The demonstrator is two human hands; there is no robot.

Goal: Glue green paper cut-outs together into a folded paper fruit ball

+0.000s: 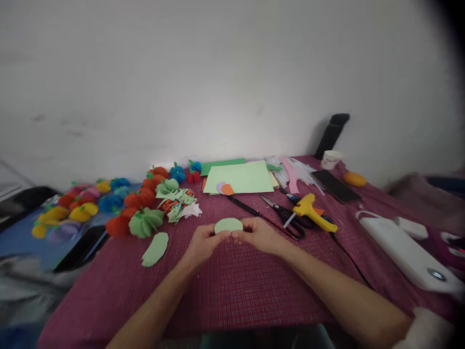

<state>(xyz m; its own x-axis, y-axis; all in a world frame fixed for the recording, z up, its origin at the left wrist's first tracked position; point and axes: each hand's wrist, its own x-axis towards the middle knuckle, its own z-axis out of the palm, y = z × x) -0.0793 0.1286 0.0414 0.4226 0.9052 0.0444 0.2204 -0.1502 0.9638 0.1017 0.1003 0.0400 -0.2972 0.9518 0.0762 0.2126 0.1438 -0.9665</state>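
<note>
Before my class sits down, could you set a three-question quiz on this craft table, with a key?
1. What do the left hand and right hand hold together?
2. True or false: the white paper cup stands to the right of the large light green sheet.
3. Which lies closest to the yellow glue gun?
A) paper pumpkins
B) black-handled scissors
C) loose green cutout

Key:
1. A rounded light green paper piece
2. True
3. B
</note>
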